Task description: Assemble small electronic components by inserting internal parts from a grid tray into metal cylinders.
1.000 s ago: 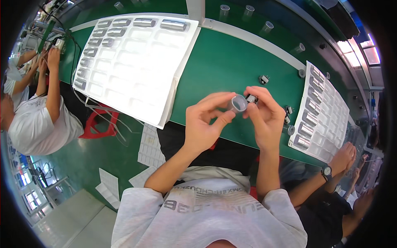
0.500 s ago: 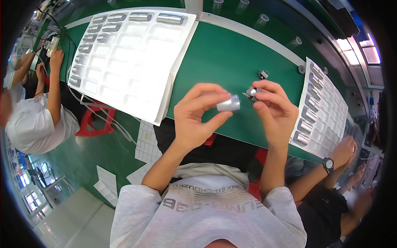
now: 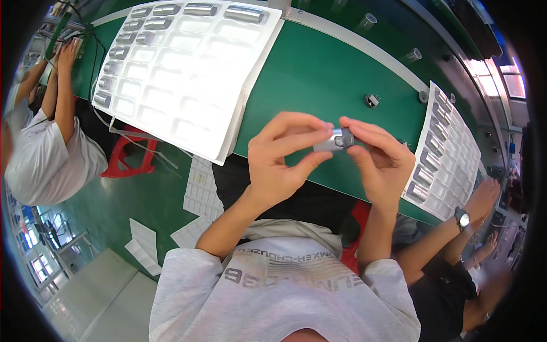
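Observation:
Between finger and thumb, my left hand [image 3: 285,157] holds a short silver metal cylinder [image 3: 325,143] level above the green bench. My right hand [image 3: 380,154] pinches a small dark-ended metal part [image 3: 345,138] against the cylinder's right end. The two pieces meet there; how far one sits inside the other cannot be made out. Farther back on the bench lies a loose small dark and silver part [image 3: 371,101]. Another dark bit shows just behind my right fingers, mostly hidden.
A white moulded tray [image 3: 188,85] at the left holds silver cylinders along its far and left sides. To the right, a second tray [image 3: 450,165] has a row of them. Some cylinders [image 3: 369,20] stand beyond the bench's rail. Co-workers' arms [image 3: 436,239] are on both sides.
My hands have come together: the part in my right hand now touches the silver cylinder in my left. Before, a gap separated them. The view has shifted slightly.

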{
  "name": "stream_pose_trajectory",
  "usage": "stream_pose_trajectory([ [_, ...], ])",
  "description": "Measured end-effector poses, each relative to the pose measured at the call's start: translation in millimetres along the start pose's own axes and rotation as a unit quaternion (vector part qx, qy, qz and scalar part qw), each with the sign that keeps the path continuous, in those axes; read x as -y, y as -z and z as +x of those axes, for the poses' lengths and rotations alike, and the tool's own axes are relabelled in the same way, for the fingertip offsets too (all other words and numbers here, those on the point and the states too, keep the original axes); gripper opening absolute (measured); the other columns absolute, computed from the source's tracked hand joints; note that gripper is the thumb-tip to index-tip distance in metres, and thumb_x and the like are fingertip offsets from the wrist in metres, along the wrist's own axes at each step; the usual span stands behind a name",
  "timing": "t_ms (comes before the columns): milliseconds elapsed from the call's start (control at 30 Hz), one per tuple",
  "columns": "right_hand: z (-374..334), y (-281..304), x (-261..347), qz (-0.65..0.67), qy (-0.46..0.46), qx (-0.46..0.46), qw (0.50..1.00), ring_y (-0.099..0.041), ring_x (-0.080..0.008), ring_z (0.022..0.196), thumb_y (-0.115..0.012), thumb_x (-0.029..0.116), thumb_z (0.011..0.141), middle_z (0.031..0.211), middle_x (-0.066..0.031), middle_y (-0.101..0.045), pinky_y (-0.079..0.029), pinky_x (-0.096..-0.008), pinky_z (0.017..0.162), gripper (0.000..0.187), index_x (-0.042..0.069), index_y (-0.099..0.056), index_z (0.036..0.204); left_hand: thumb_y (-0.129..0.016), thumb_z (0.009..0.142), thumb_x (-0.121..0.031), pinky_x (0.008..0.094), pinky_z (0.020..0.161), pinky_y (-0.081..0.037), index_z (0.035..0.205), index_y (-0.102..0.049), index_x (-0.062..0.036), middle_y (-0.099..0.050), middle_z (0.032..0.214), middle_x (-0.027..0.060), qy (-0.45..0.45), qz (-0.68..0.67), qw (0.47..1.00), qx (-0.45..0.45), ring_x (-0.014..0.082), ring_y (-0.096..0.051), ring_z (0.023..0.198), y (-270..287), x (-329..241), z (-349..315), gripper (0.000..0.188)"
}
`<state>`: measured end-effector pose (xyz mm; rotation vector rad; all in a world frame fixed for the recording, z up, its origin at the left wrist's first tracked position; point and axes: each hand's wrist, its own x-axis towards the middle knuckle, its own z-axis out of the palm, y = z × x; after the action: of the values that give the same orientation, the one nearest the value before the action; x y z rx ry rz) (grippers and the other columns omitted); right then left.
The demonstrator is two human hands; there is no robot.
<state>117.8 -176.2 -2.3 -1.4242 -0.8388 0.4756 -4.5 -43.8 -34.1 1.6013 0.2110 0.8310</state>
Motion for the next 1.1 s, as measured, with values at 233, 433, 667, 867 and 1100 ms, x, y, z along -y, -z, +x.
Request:
stream_pose_trajectory([
  [233,-1.0,1.4,-11.4,0.017,0.059,-0.021,0.998,-0.069,-0.0247,0.095,-0.07,-0.01,0.08,0.103,-0.0216,-0.07,-0.057,-0.0279,0.074,0.021,-0.005,-0.071,0.101,-0.081,0.065,0.007,0.0305,0.081,-0.057,0.1,-0.073,-0.0001,-0.064,0.104,0.0135,-0.021,-0.015,0.999,-0.019,0.0227,-0.068,0.094,-3.2,4.2,-2.9,0.036],
  [433,0.5,9.3,-9.6,-0.046,0.094,-0.015,0.994,-0.069,-0.0234,0.089,-0.07,-0.01,0.08,0.101,-0.0216,-0.071,-0.057,-0.0258,0.069,0.021,-0.004,-0.071,0.1,-0.082,0.065,0.006,0.0296,0.079,-0.056,0.102,-0.073,-0.0001,-0.065,0.1,0.0123,-0.001,-0.005,1.0,0.016,0.0219,-0.068,0.093,-2.1,-4.0,3.1,0.038],
  [667,-0.6,8.8,-10.4,-0.015,0.082,-0.035,0.996,-0.069,-0.0225,0.088,-0.069,-0.011,0.08,0.102,-0.0217,-0.07,-0.057,-0.0245,0.068,0.021,-0.004,-0.071,0.1,-0.083,0.065,0.004,0.028,0.077,-0.054,0.103,-0.073,0.0,-0.065,0.098,0.0113,0.008,0.008,1.0,0.015,0.0194,-0.066,0.089,-5.0,-9.2,6.3,0.039],
  [867,-4.9,15.3,-25.6,0.063,0.033,-0.021,0.997,-0.068,-0.03,0.096,-0.076,0.009,0.081,0.106,-0.0243,-0.068,-0.056,-0.0333,0.081,0.024,-0.003,-0.07,0.102,-0.084,0.065,0.004,0.0275,0.075,-0.054,0.103,-0.073,0.0011,-0.064,0.097,0.0102,0.043,-0.028,0.999,0.018,0.0176,-0.064,0.089,-6.0,-6.4,5.7,0.039],
  [1100,-5.3,0.9,-43.1,0.151,0.06,-0.076,0.984,-0.067,-0.0308,0.102,-0.072,-0.002,0.083,0.106,-0.0225,-0.069,-0.054,-0.0358,0.088,0.019,-0.004,-0.07,0.101,-0.083,0.064,0.007,0.0299,0.078,-0.057,0.1,-0.073,0.0015,-0.064,0.098,0.0121,-0.01,-0.012,0.999,-0.048,0.0226,-0.066,0.094,-18.4,2.0,-0.9,0.038],
])
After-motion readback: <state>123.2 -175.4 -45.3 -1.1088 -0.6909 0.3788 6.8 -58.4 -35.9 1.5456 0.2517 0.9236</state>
